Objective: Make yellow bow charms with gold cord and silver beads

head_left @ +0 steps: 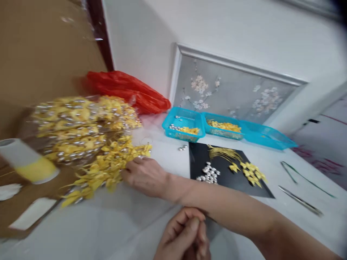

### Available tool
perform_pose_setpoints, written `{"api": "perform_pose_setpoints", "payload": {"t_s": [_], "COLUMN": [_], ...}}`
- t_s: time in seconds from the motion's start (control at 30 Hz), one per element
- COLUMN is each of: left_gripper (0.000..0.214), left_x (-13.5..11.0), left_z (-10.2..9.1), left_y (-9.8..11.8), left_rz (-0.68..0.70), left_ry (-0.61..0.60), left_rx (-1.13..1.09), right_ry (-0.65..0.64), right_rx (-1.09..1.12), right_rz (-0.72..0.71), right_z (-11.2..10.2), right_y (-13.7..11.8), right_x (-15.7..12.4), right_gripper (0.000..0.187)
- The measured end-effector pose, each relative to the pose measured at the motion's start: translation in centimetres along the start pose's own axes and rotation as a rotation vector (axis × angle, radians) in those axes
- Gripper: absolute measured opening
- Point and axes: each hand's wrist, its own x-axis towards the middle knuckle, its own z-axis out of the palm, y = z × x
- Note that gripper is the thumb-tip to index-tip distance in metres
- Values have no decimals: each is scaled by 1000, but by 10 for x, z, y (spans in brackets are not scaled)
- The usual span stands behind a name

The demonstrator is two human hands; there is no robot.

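My right hand [146, 177] reaches across to the left, its arm passing above my left hand. Its fingers are curled at the edge of a pile of yellow artificial flower sprays [108, 164] with silvery beads, closed on one spray; the fingertips are partly hidden. Low in the middle, my left hand [185, 234] is closed, thumb against the bent fingers; anything inside is too small or hidden to make out. Right of the hands, a black mat [229, 187] carries silver beads [210, 174], yellow petals [253, 173] and a bundle of thin golden stems [223, 152].
Blue plastic baskets [184, 136] line the wall, holding beads and yellow pieces. Tweezers [300, 201] and a green wire [309, 178] lie at right. Bagged flower bundles [73, 124], a red plastic bag [124, 90] and a white-yellow roll [32, 164] are at left.
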Motion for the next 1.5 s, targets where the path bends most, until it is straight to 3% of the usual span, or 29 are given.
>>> {"api": "perform_pose_setpoints", "payload": {"t_s": [0.1,0.17,0.27,0.37,0.47,0.57,0.67,0.77,0.9,1.0,1.13,1.33,1.43,1.5], "left_gripper": [14,19,34,36,31,24,20,18,5,16,19,18,15,12], "left_x": [2,8,16,23,32,47,66,82,94,96,92,92,92,90], "left_z": [7,12,17,21,33,57,84,102,108,108,108,113,128,143], "left_y": [9,13,14,11,6,-2,-15,-25,-29,-31,-33,-21,-19,-20], "left_rz": [-6,84,104,187,308,392,404,397,394,394,394,435,482,526], "left_ry": [9,148,271,327,283,157,44,-24,-54,-59,-32,-3,-31,-48], "left_rx": [-20,38,134,308,771,1335,1523,1603,1705,1759,1790,1758,1710,1675], "right_ry": [-37,2,123,195,230,205,254,257,231,226,305,583,660,665], "right_rx": [6,81,271,260,270,321,284,291,313,343,407,525,608,699], "right_rz": [47,167,559,779,937,1000,1095,1078,989,961,987,1127,1075,973], "right_z": [-28,-61,-120,-162,-163,-137,-112,-98,-86,-80,-76,-80,-85,-87], "right_y": [21,44,71,70,47,25,24,41,61,65,57,42,34,26], "right_x": [-21,-55,-139,-235,-308,-349,-369,-377,-375,-373,-383,-405,-394,-376], "right_gripper": [27,27,19,16,17,16,23,26,16,22,24,18,17,29]}}
